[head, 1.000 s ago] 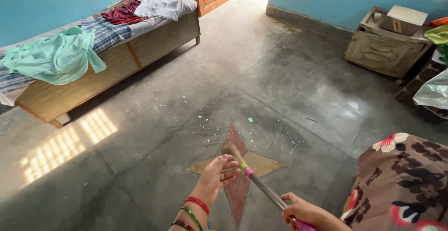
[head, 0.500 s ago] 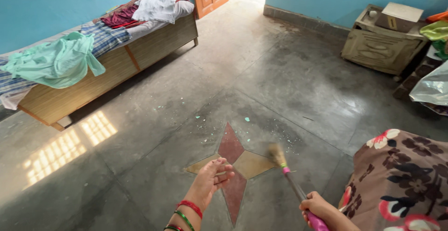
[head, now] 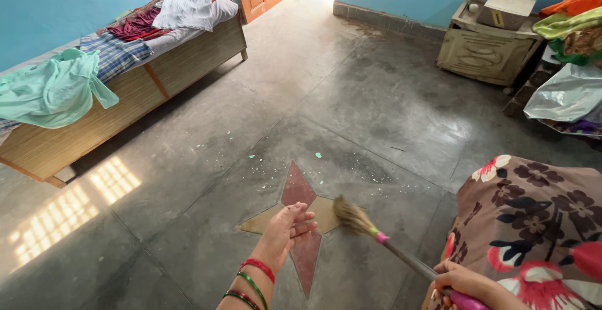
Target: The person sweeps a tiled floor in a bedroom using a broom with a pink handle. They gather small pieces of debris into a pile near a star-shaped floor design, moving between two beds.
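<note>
Grey concrete floor [head: 389,115] spreads out under me, dusted with pale flecks [head: 318,155] just beyond the red and tan star inlay [head: 300,192]. I judge I am mid-sweep: my broom [head: 355,217] has its straw head low over the star's right-hand arm, apparently brushing it, and the flecks lie a little ahead of the bristles. The next stroke, I think, calls for reaching the head out past those flecks and drawing them together.

My right hand [head: 464,283] is wrapped tight around the broom's handle near its pink grip at the bottom edge; the fingers curl closed on it. My left hand [head: 290,227] holds nothing: it hangs over the star, fingers loosely extended and close together, thumb up, bangles at the wrist, near the bristles but not touching them.
</note>
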